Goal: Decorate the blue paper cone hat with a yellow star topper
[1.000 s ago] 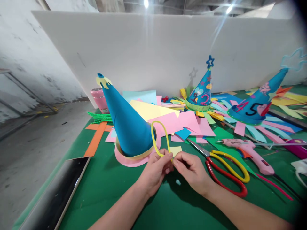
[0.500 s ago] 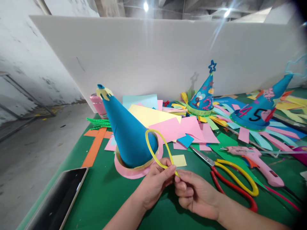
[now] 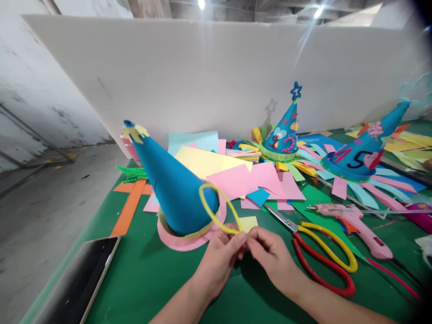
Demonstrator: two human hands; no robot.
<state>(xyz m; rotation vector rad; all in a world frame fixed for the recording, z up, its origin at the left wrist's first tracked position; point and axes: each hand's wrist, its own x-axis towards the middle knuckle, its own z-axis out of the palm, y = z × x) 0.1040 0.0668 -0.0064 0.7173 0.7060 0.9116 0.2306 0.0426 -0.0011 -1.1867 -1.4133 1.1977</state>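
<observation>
A yellow pipe cleaner [image 3: 232,206] is bent into a loop that stands up above my fingers. My left hand [image 3: 221,258] pinches it near the bottom of the loop. Close against it, my right hand [image 3: 273,258] has thumb and forefinger pressed together at the pipe cleaner's ends, which the fingers hide. Just behind the loop stands a blue paper cone hat [image 3: 175,189], leaning left, with a pink ring brim [image 3: 175,245] and a cut yellow paper strip [image 3: 135,133] round its tip.
Scissors [image 3: 320,252] and a pink glue gun [image 3: 357,222] lie to the right. Two decorated cone hats [image 3: 281,135] [image 3: 361,150] stand behind. Paper sheets [image 3: 232,177] and green pipe cleaners [image 3: 131,173] are scattered about. A phone [image 3: 77,279] rests at the left table edge.
My right hand has turned and risen slightly, its fingers now over the ends of the pipe cleaner beside my left fingers. The loop stays formed. The view has shifted a little.
</observation>
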